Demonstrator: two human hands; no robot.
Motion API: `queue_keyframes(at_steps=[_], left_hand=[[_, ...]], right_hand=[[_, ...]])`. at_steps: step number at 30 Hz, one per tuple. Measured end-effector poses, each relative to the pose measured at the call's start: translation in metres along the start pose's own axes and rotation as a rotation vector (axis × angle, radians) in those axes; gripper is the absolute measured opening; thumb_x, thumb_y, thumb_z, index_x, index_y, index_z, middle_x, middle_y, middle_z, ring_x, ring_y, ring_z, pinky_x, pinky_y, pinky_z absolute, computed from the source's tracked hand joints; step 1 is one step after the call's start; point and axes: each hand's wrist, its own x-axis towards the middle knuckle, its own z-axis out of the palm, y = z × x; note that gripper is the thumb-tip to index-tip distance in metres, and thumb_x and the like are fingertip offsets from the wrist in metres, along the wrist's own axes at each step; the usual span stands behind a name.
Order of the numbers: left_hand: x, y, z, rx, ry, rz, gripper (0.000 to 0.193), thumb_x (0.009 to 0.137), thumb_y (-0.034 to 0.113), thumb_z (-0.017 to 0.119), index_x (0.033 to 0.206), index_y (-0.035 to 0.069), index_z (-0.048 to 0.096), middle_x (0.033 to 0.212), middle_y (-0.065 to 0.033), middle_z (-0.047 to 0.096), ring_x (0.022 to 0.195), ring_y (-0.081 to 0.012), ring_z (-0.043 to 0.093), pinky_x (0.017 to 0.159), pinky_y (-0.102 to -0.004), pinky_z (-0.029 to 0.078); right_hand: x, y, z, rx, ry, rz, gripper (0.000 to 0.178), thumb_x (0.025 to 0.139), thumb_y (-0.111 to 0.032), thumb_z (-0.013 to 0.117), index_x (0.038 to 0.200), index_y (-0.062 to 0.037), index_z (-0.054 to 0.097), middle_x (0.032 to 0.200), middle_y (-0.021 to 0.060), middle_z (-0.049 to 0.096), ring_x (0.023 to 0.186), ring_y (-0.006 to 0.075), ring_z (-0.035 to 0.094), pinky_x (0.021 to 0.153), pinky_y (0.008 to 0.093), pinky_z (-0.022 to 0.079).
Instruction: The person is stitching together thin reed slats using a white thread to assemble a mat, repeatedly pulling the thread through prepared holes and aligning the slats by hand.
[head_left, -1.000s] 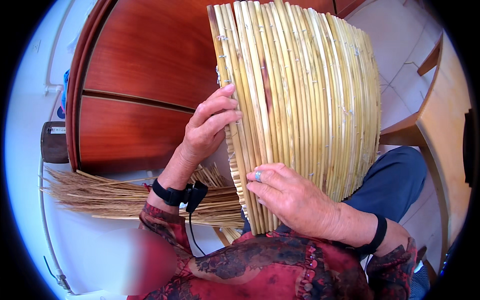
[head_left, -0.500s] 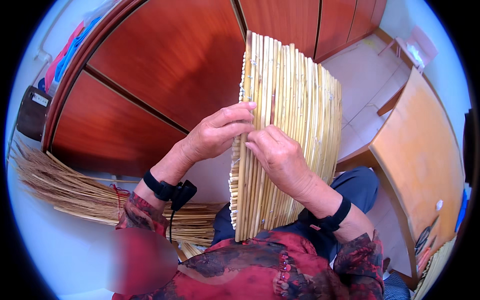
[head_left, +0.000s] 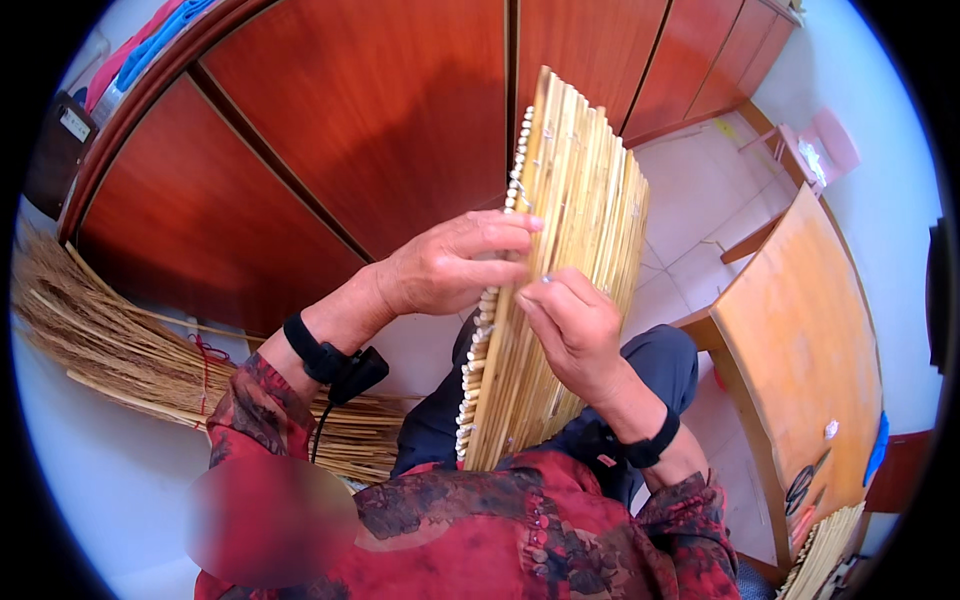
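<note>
A mat of straw-coloured stalks (head_left: 585,190), bound side by side with pale thread, stands tilted on my lap with its near edge and cut stalk ends toward my left. My left hand (head_left: 450,262) is at that edge, its fingertips bent onto the outermost stalk, about midway along. Just beside it, my right hand (head_left: 572,325) is closed in a pinch in front of the mat face. A tiny whitish bit shows at its fingertips; I cannot make out what it is. The palm side of my left hand is hidden.
A bundle of feathery stalks (head_left: 130,345) tied with red string lies at left. Reddish wooden cabinet doors (head_left: 370,110) stand ahead. At right is a wooden table (head_left: 800,300) with scissors (head_left: 798,487). A pink chair (head_left: 830,145) stands farther back, more bound stalks (head_left: 820,550) lower right.
The mat has turned more edge-on to me and leans to the right at its top. Both hands stay at its edge; my right hand has drawn slightly away from the left.
</note>
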Motion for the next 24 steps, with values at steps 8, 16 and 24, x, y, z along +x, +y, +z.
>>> queue_keyframes(at_steps=[8,16,24], left_hand=[[0.003,-0.002,0.008,-0.009,-0.015,-0.037,0.017,0.073,-0.012,0.058,0.086,-0.001,0.061,0.103,-0.0122,0.056,0.114,-0.0348,0.055,0.096,-0.0423,0.048],[0.006,-0.006,0.018,-0.014,-0.063,-0.043,0.019,0.074,-0.012,0.058,0.089,-0.001,0.059,0.104,-0.0115,0.057,0.116,-0.0323,0.054,0.096,-0.0410,0.048],[0.022,-0.003,0.038,-0.090,0.000,-0.023,0.017,0.076,-0.009,0.058,0.091,-0.001,0.059,0.104,-0.0111,0.058,0.118,-0.0309,0.052,0.099,-0.0415,0.045]], right_hand=[[0.005,-0.010,-0.059,0.752,0.412,0.161,0.014,0.096,-0.012,0.048,0.092,-0.0003,0.056,0.093,0.0117,0.060,0.090,0.0340,0.065,0.088,0.0470,0.049],[0.001,-0.015,-0.098,0.765,0.139,0.859,0.020,0.097,-0.026,0.051,0.088,-0.0081,0.051,0.064,-0.0041,0.040,0.050,0.0056,0.037,0.046,0.0217,0.036],[-0.101,0.017,-0.426,0.020,1.126,0.551,0.016,0.097,-0.018,0.047,0.101,-0.0063,0.058,0.063,-0.0077,0.034,0.048,0.0007,0.026,0.039,0.0165,0.019]])
